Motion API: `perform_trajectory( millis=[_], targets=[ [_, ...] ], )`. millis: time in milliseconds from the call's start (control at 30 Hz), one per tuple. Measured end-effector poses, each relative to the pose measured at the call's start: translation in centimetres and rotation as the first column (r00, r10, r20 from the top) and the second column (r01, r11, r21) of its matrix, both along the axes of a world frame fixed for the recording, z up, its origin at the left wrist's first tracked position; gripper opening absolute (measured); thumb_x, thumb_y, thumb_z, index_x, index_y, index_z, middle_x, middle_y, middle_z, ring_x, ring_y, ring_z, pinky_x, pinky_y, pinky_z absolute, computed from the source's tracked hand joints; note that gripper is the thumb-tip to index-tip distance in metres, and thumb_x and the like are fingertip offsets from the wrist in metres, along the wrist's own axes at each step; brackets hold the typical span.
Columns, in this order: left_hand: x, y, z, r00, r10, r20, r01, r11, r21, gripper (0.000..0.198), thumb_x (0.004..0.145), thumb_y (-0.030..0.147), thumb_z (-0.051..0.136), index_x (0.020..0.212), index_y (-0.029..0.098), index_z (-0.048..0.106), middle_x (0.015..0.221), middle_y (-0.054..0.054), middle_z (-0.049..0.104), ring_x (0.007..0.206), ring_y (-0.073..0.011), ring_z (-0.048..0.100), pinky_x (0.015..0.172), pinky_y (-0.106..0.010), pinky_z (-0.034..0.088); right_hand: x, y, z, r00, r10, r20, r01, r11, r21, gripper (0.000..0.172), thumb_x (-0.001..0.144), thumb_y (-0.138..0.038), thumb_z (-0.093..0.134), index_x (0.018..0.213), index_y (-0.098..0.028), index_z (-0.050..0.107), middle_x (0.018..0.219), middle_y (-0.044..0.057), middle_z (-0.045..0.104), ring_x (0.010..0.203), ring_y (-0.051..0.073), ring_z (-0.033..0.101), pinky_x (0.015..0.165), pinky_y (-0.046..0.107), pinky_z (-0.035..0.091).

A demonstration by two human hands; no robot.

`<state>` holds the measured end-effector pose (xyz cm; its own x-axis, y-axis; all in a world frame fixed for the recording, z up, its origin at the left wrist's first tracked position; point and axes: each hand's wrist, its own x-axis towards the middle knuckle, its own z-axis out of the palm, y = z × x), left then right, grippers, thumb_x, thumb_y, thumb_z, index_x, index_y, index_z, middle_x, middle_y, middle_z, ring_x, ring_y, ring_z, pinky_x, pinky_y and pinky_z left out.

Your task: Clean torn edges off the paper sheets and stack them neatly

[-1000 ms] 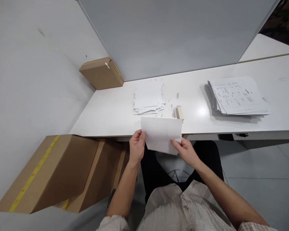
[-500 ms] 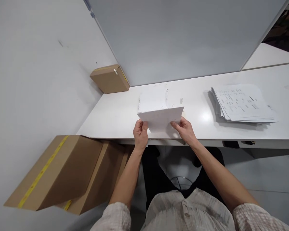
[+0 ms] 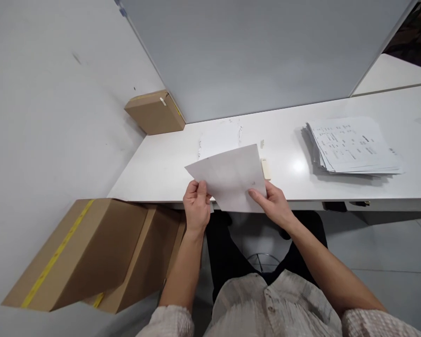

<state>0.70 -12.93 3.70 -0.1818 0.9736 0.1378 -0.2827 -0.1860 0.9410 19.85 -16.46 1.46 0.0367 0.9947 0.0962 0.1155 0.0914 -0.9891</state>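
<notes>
A sheet of white paper (image 3: 231,175) is held up at the near edge of the desk, tilted with its right side higher. My left hand (image 3: 197,203) pinches its lower left edge between thumb and fingers. On the right side, my right hand (image 3: 273,203) grips the sheet, thumb on top and fingers behind. Just beyond my right hand lies a small cream-coloured block (image 3: 265,168), perhaps an eraser. Behind the sheet, another white paper (image 3: 217,139) lies flat on the desk, with dark crumbs or marks along its sides; its near part is hidden.
A stack of printed sheets (image 3: 354,147) lies on the right of the white desk (image 3: 154,173). One cardboard box (image 3: 156,114) leans in the back left corner. Large taped cardboard boxes (image 3: 91,257) stand left of the desk. A grey panel (image 3: 266,56) closes off the back.
The sheet has turned, its left corner swinging left and nearer while its right side rose. My left hand moved left with it. The cream block now shows beside the sheet.
</notes>
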Motion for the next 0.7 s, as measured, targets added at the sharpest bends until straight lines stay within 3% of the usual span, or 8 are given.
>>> perform_trajectory(
  millis=[100,200,267,367,500,567,700],
  targets=[
    [0.4,-1.8,-1.9,0.997,-0.073,-0.002,0.072,0.986,-0.154,0.026,0.072,0.039,0.07,0.075,0.018,0.055,0.063,0.005,0.053,0.05,-0.0037,0.046,0.048,-0.015,0.04,0.6,-3.6,-1.6,0.997,-0.033,0.075,0.041,0.994,-0.106,0.033,0.083,-0.043,0.055,0.107,-0.021,0.063,0.1,0.006,0.069,0.091,0.025,0.063,0.072,0.032,0.051],
    [1.3,-2.7,-4.1,0.955,-0.247,-0.165,0.205,0.95,-0.235,0.025,0.079,0.041,0.061,0.085,0.017,0.06,0.067,0.002,0.059,0.056,-0.0068,0.053,0.055,-0.018,0.046,1.7,-7.7,-4.1,0.993,-0.119,0.018,0.118,0.945,-0.306,0.038,0.082,-0.045,0.056,0.108,-0.018,0.062,0.102,0.008,0.069,0.092,0.027,0.064,0.074,0.035,0.052],
    [2.1,-2.2,-4.9,0.9,-0.293,-0.323,0.241,0.951,-0.194,0.027,0.084,0.04,0.054,0.097,0.017,0.061,0.078,-0.002,0.065,0.069,-0.0111,0.061,0.068,-0.024,0.051,2.7,-10.3,-5.2,0.978,-0.191,-0.088,0.13,0.879,-0.459,0.042,0.08,-0.046,0.058,0.11,-0.017,0.061,0.102,0.009,0.07,0.092,0.028,0.065,0.072,0.036,0.054],
    [3.9,0.1,-5.3,0.787,-0.238,-0.569,0.287,0.958,-0.004,0.025,0.088,0.033,0.049,0.107,0.019,0.058,0.097,-0.006,0.066,0.093,-0.0159,0.062,0.085,-0.031,0.049,4.5,-13.1,-5.8,0.921,-0.326,-0.215,0.137,0.785,-0.604,0.043,0.077,-0.045,0.062,0.11,-0.018,0.06,0.101,0.009,0.071,0.087,0.027,0.067,0.072,0.036,0.055],
    [6.9,4.1,-6.1,0.608,-0.097,-0.788,0.449,0.86,0.241,0.031,0.09,0.019,0.039,0.116,0.021,0.055,0.111,-0.008,0.06,0.107,-0.0165,0.055,0.094,-0.034,0.044,6.2,-13.6,-5.4,0.856,-0.432,-0.284,0.161,0.745,-0.648,0.039,0.074,-0.042,0.067,0.106,-0.02,0.061,0.097,0.006,0.072,0.08,0.024,0.069,0.072,0.035,0.057],
    [7.9,5.3,-6.7,0.566,-0.084,-0.82,0.5,0.826,0.261,0.039,0.089,0.013,0.034,0.123,0.022,0.05,0.114,-0.009,0.055,0.107,-0.0161,0.053,0.094,-0.033,0.044,6.7,-12.9,-5.3,0.851,-0.439,-0.287,0.167,0.745,-0.646,0.037,0.074,-0.042,0.068,0.104,-0.02,0.062,0.097,0.006,0.072,0.08,0.024,0.069,0.071,0.034,0.057],
    [8.5,5.9,-7.4,0.492,-0.117,-0.863,0.541,0.818,0.197,0.049,0.085,0.006,0.032,0.129,0.024,0.045,0.114,-0.009,0.049,0.108,-0.0158,0.048,0.095,-0.033,0.042,7.3,-11.2,-5.3,0.855,-0.443,-0.269,0.187,0.747,-0.638,0.035,0.074,-0.041,0.068,0.1,-0.02,0.062,0.097,0.006,0.072,0.08,0.024,0.069,0.069,0.033,0.057]
  ],
)
